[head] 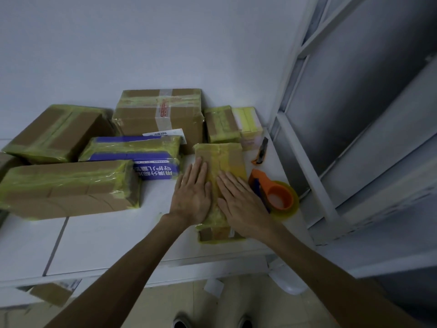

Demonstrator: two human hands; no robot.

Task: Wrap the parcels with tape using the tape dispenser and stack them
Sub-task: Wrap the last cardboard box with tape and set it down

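A person stood at a white table point(106, 240) with both hands flat on a long, narrow parcel point(221, 159) wrapped in yellowish tape. The parcel lay near the table's right end, pointing away from the person, its near end close to the front edge. The left hand point(192, 195) pressed on its left side and the right hand point(238, 204) on its right side, side by side. The fingers point(201, 166) of both hands were straight and held together, gripping nothing.

Just right of the parcel, beside the right hand, lay an orange tape dispenser point(274, 192) with its roll of clear yellowish tape. Beyond it an orange and black utility knife point(261, 152) lay on the table.

Other taped parcels sat to the left and behind: a long cardboard box point(68, 188) at the front left, a blue-printed box point(134, 150) behind it, a brown box point(56, 133) further left, a large carton point(158, 114) against the wall, and two small parcels point(221, 124) near the back right corner. A grey metal rack point(354, 114) rose on the right.
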